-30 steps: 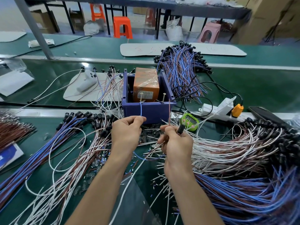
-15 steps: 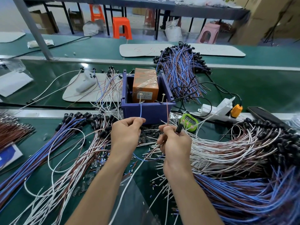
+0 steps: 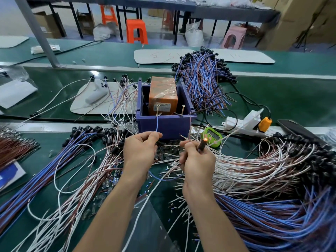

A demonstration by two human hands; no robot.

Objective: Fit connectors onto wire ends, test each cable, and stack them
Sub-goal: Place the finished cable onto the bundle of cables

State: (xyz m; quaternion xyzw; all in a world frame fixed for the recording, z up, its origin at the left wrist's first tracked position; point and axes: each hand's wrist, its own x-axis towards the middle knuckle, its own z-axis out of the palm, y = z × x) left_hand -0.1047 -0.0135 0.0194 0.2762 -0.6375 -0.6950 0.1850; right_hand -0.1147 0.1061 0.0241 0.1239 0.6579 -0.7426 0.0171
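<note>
Cable (image 3: 164, 179) on test: slack blue loop hangs between both hands, just above the tabletop (image 3: 49, 140). Left grip (image 3: 140, 151) pinches the blue lead (image 3: 157, 124), whose end reaches up to the left screw (image 3: 157, 110). Right grip (image 3: 197, 160) is clenched round the black connector (image 3: 202, 147) and the brown lead (image 3: 190, 128), which runs up to the rim by the right screw (image 3: 182, 110). Connector tip glows orange. Both screws stand at the front wall of the blue box (image 3: 163, 125), orange block (image 3: 162, 95) inside. Loose cable piles lie left (image 3: 54, 166) and right (image 3: 258, 170); another bundle (image 3: 201, 79) sits behind the box.
</note>
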